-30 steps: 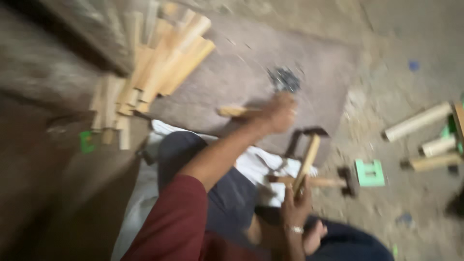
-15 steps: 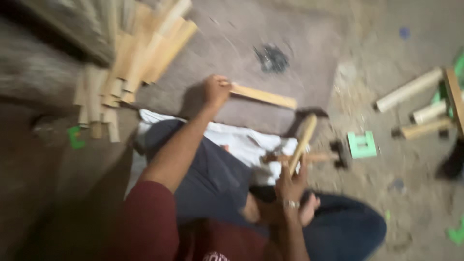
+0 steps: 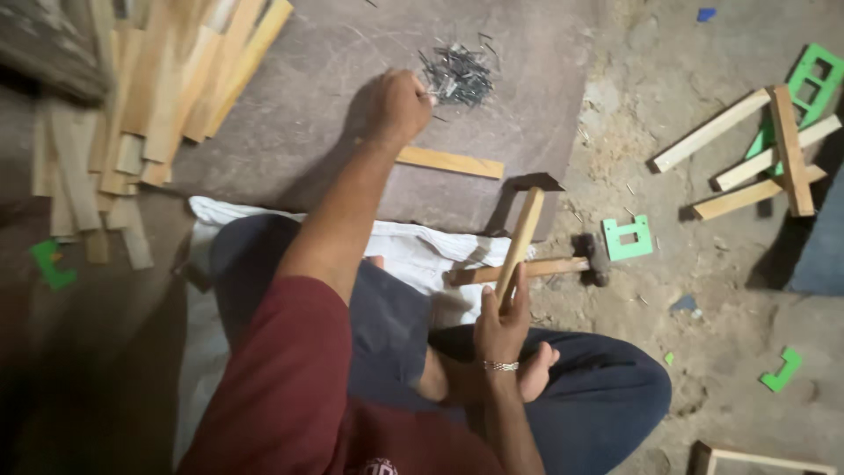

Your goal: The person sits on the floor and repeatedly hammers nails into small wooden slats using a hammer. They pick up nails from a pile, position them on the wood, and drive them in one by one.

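Left hand [image 3: 400, 105]: mine, reaching out over the board, fingers curled in at the near edge of the nails; whether a nail is pinched between them I cannot tell.
Nails [image 3: 457, 75]: one loose heap, too many to count, on the board's far part, touching my left fingertips.
Right hand [image 3: 499, 324]: mine, closed round the lower end of one slat, a bracelet on the wrist.
Held slat [image 3: 520, 242]: one, pale wood, standing nearly upright, tilted a little to the right, its top over the board's near corner.
Flat slat [image 3: 450, 162]: one, lying on the board just below my left hand, apart from the held one.
Board [image 3: 308, 114]: one dark sheet on the floor, carrying the nails and the flat slat.
Hammer [image 3: 545, 266]: one, wooden handle, dark head to the right, lying on the floor behind the held slat.
Green pieces: five in view; one square frame [image 3: 628, 237] just beside the hammer head, one larger frame [image 3: 813, 79] under the crossed slats, three small bits on the floor.
Crossed slats [image 3: 756, 158]: four, laid across each other at the right, well apart from my hands.
Slat pile [image 3: 149, 97]: one heap at the left, count unclear, partly on the board.
Cloth [image 3: 413, 251]: one white sheet under my crossed legs.
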